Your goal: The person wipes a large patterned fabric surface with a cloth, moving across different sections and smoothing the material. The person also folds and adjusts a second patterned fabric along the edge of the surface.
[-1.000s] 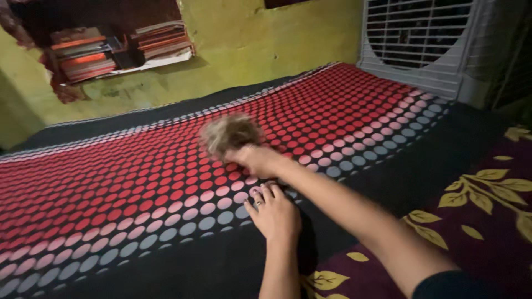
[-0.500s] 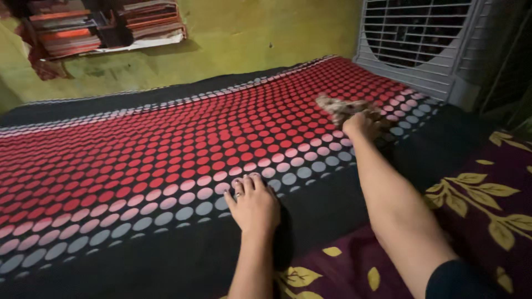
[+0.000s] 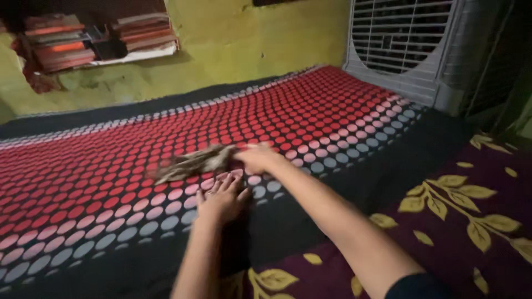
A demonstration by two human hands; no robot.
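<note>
Right hand point(image 3: 259, 159): clenched around the handle of a small bristle brush point(image 3: 191, 163), bristles low over the dotted bedsheet point(image 3: 332, 111).
Left hand point(image 3: 220, 199): released, flat, pinning the sheet taut.

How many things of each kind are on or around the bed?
Hands: 2, left flat on the sheet, right holding the brush
Brush: 1
Sheet: 1
Leaf blanket: 1
Cooler: 1
Book stacks: 2
Total: 8
</note>
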